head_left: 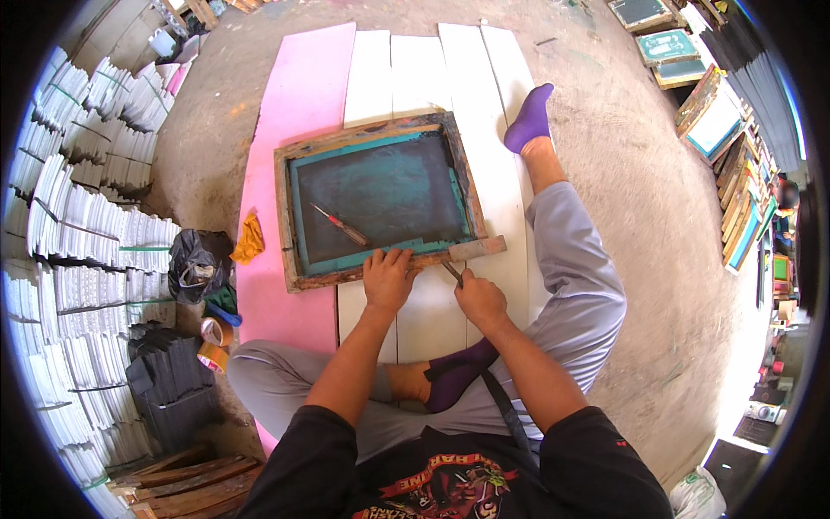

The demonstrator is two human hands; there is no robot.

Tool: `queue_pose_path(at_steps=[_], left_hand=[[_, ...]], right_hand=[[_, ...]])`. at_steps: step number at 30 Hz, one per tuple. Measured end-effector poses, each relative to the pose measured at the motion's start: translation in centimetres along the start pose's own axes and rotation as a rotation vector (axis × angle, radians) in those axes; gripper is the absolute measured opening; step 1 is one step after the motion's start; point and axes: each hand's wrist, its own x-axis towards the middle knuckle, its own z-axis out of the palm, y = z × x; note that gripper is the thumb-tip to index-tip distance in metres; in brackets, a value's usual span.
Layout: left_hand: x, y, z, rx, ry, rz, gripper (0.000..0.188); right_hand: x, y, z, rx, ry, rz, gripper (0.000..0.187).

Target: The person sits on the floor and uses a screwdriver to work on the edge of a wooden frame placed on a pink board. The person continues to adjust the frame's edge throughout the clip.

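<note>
A wooden screen printing frame (283, 203) with dark mesh and teal borders lies on the boards in front of me. My left hand (388, 278) grips its near bar, fingers curled over the wood. A screwdriver (349, 230) with a reddish-brown handle rests on the mesh, its shaft toward the far left. My right hand (481, 300) is closed around a thin, dark-handled tool (453, 273) by the frame's near right corner. At that corner a greyish-brown block (478, 248) sticks out to the right; whether it belongs to the tool I cannot tell.
Pink and white boards (304, 95) lie under the frame. An orange cloth (249, 240), a black plastic bag (199, 262) and tape rolls (213, 355) are at the left. Bundled paper stacks (95, 225) line the left side. More frames (714, 114) lean at the right.
</note>
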Motion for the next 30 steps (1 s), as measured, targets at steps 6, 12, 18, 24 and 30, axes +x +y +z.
queue_pose_path(at_steps=[6,12,18,24,30], left_hand=[[0.1,0.0,-0.3,0.003,0.000,0.007,0.048],[0.2,0.2,-0.4,-0.002,0.006,0.002,0.047],[-0.2,-0.2,-0.7,0.014,-0.036,-0.043,0.047],[1.4,0.9,-2.4,-0.058,-0.018,0.075,0.041],[-2.7,-3.4,-7.2,-0.157,-0.110,0.177,0.025]], right_hand=[[0.8,1.5,0.5,0.094,-0.001,-0.088,0.031],[2.3,3.6,0.5,0.262,-0.078,-0.192,0.028],[2.7,3.7,0.3,0.785,-0.422,-0.091,0.021],[0.7,2.3,-1.4,0.739,-0.393,-0.168,0.023],[-1.1,-4.2,0.4,0.632,-0.513,-0.275,0.021]])
